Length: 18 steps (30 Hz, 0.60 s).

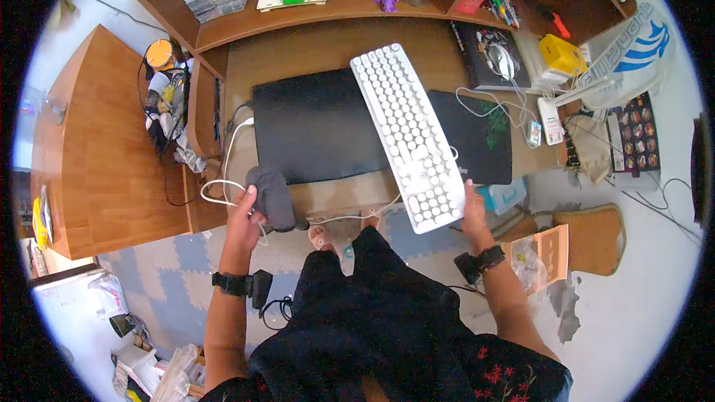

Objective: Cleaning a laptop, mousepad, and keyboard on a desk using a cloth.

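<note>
My right hand (473, 212) grips the lower right end of a white keyboard (410, 134) with round keys, held tilted above the desk. In my left hand (243, 222) is a dark grey cloth (271, 198), bunched and hanging. A white cable (225, 164) loops beside that hand; whether the fingers also hold it is hard to see. Beneath the keyboard lies a flat black device that looks like a closed laptop (313, 128), with cables at its left edge. A black mouse pad (475, 145) with a green print is partly covered by the keyboard.
Shelves (335, 19) with toys and disc cases rise behind the desk. At right are a white mouse (503, 61) on a black box, a yellow box (561, 56) and a clear fan-like object (625, 67). A chair (592, 240) and an open carton (553, 257) stand below right.
</note>
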Each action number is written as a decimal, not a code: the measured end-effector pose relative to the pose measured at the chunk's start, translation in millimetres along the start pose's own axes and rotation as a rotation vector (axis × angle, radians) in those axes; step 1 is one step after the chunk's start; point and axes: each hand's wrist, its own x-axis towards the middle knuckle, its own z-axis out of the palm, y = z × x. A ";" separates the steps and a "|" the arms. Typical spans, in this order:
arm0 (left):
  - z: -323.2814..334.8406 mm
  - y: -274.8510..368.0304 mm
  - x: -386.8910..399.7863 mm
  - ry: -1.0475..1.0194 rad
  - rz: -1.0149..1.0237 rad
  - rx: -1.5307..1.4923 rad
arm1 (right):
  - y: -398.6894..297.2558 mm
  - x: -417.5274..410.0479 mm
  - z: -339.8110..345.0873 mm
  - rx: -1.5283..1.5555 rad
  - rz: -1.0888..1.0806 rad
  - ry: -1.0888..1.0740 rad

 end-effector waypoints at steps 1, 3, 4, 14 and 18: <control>0.1 1.8 -0.4 -0.012 0.000 -0.004 | -4.8 0.6 -10.3 0.012 -0.079 -0.003; 6.7 11.0 -5.4 -0.014 -0.012 -0.012 | -37.7 -6.8 -26.1 -0.121 -0.035 -0.028; 5.6 13.3 -7.1 -0.009 -0.010 -0.010 | -47.1 -4.0 -36.0 -0.254 0.007 -0.047; 62.9 60.0 -35.5 -0.127 0.080 0.013 | -106.5 98.9 -125.6 -1.003 -0.335 -0.351; 58.5 58.7 -34.5 -0.152 0.089 -0.060 | -128.3 122.9 -138.0 -1.009 -0.551 -0.411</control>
